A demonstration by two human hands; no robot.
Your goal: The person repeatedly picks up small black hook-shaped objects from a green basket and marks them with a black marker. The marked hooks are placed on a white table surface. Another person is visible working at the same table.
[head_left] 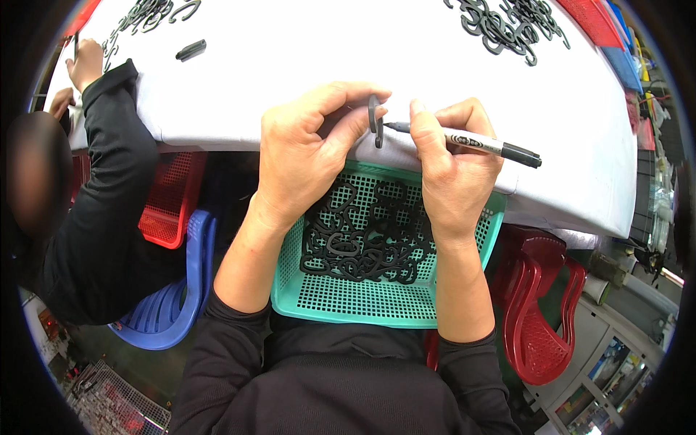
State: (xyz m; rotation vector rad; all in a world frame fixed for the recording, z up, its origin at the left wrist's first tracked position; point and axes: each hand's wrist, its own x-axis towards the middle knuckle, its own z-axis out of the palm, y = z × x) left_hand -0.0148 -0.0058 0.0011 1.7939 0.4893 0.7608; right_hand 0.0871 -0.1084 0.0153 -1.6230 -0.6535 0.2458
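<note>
Fingers (349, 130) nearly closed, left hand (297, 148) pinches black piece (373, 112), right hand (453, 174) grips marker (484, 143).

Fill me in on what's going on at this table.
The person's left hand pinches a black curved piece upright near the edge of the white-covered table. The right hand holds an uncapped marker pen, its tip at or just beside the piece. Similar black pieces lie in the green mesh basket below.
</note>
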